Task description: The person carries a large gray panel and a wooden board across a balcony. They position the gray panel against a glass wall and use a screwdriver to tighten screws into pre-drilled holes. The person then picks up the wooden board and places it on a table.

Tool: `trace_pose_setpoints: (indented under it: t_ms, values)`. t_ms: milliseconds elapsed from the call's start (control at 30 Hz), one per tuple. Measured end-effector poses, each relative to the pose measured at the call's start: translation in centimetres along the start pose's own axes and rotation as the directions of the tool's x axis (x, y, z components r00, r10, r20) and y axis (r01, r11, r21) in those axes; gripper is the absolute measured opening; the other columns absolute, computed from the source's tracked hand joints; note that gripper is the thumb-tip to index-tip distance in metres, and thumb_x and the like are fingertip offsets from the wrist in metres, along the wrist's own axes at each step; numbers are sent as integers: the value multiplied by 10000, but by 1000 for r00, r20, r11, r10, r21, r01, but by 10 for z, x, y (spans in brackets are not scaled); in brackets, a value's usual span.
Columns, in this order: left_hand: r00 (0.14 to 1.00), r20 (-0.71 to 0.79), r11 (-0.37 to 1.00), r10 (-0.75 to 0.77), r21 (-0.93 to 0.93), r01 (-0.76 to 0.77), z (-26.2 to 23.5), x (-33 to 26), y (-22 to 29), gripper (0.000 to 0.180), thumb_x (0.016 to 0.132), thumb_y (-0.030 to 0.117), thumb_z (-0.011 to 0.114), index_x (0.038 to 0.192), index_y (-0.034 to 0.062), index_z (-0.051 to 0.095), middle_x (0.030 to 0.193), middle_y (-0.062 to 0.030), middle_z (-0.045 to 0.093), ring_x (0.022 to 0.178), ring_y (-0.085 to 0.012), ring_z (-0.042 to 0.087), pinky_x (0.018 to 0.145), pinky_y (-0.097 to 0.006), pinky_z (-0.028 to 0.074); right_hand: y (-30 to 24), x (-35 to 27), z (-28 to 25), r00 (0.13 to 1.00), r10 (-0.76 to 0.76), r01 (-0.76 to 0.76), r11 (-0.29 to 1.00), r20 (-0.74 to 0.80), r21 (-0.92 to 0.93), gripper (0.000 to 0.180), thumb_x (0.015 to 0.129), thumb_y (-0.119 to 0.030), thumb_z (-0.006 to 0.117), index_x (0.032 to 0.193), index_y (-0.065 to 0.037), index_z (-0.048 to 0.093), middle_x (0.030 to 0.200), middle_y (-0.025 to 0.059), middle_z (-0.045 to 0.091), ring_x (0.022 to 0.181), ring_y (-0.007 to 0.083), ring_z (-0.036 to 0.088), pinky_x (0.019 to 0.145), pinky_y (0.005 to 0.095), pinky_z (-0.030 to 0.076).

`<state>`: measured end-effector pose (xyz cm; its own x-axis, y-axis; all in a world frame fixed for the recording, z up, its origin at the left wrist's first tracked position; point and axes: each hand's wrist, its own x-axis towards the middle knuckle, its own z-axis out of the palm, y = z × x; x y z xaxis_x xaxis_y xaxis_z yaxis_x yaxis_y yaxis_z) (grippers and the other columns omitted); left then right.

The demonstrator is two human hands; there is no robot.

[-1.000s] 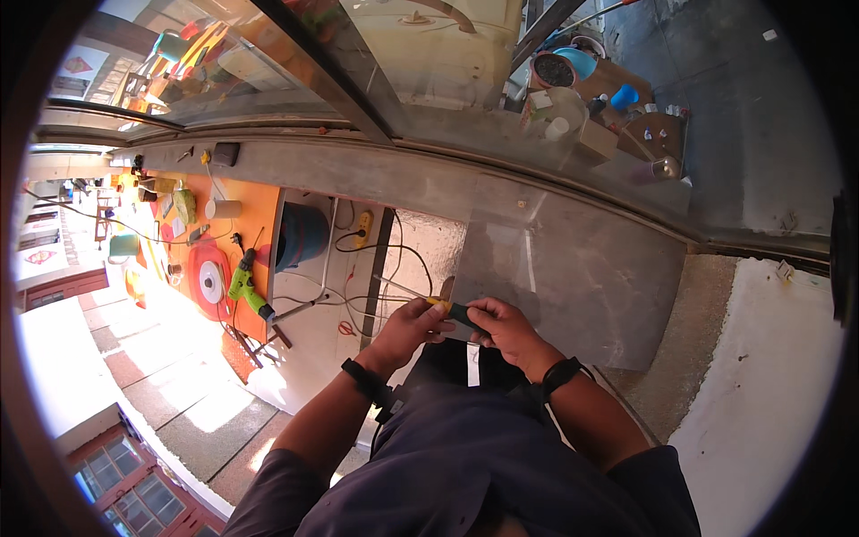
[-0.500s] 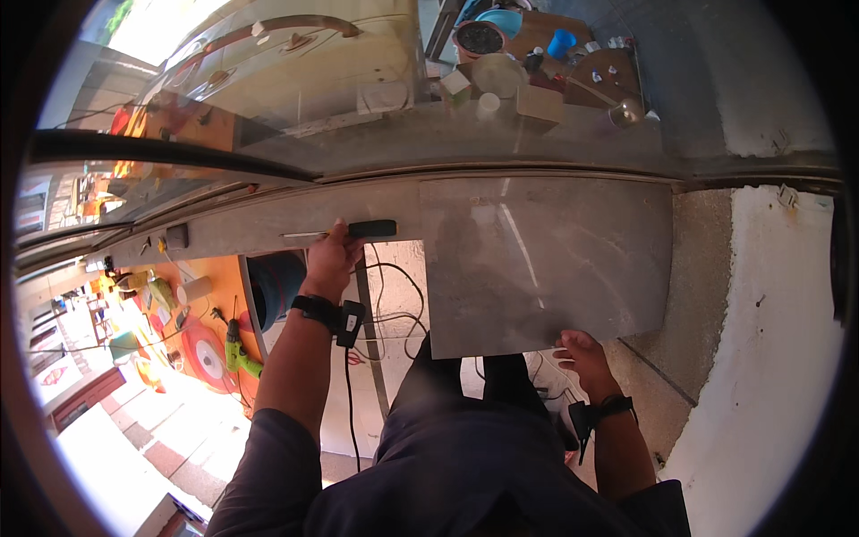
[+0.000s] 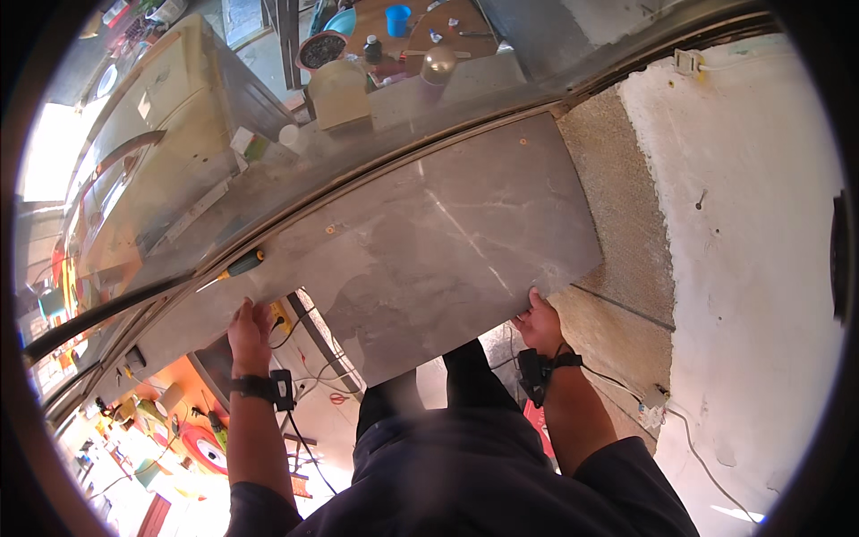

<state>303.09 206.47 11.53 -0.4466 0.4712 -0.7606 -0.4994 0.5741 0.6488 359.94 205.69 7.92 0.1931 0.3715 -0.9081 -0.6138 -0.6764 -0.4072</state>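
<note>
A wide grey panel [image 3: 403,242] with a pale streak lies on the ledge in front of me. My right hand [image 3: 540,322] is closed at its near right edge, thumb toward the top face and fingers curled at the rim. To the left, a screwdriver [image 3: 242,264] with a dark handle rests on the ledge [image 3: 183,327] by the window frame. Just below that tool, my left hand [image 3: 251,333] is at the ledge's front edge, fingers apart and nothing in it. Each wrist wears a black strapped device.
Behind the window glass [image 3: 206,179] stand a blue cup [image 3: 398,19] and a pot [image 3: 321,51]. A rough white wall [image 3: 743,233] rises on the right. Cables [image 3: 331,371] and red-handled scissors [image 3: 338,398] are below the ledge. An orange workbench [image 3: 179,380] with tools stands lower left.
My left hand has let go of the screwdriver, which now lies on the ledge. My right hand has closed at the panel's edge. The whole view has turned.
</note>
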Motion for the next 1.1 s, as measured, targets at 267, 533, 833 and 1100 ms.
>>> trace_pose_setpoints:
  t_ms: [267,533,833,1100]
  values:
    - [985,-37,938,-166,303,169,41,-84,-86,308,962,332,561,1075,46,586,926,-35,645,830,-149,632,682,-291,491,6,12,-9,999,-3,2,1000,45,19,346,992,-335,522,1253,-111,487,1252,57,570,1162,252,544,1026,468,416]
    - [968,80,945,-238,251,212,66,-103,-112,244,985,270,537,997,34,596,816,-5,579,700,-108,551,612,-246,461,-5,-13,14,992,-42,33,997,119,75,325,991,-331,526,1232,-117,486,1219,58,589,1141,245,559,1016,464,427]
    - [977,59,948,-206,261,184,65,-101,-117,238,982,260,547,964,30,605,761,10,555,649,-91,519,595,-248,455,0,-6,11,987,-76,67,996,142,67,266,995,-298,526,1189,-118,495,1191,64,601,1108,247,576,994,458,450]
    - [972,108,931,-208,327,163,57,-97,-118,228,983,243,536,977,24,599,811,-11,588,684,-111,561,704,-283,534,0,-10,11,986,-83,76,996,142,54,248,999,-291,521,1181,-122,504,1185,64,602,1107,238,578,994,453,452]
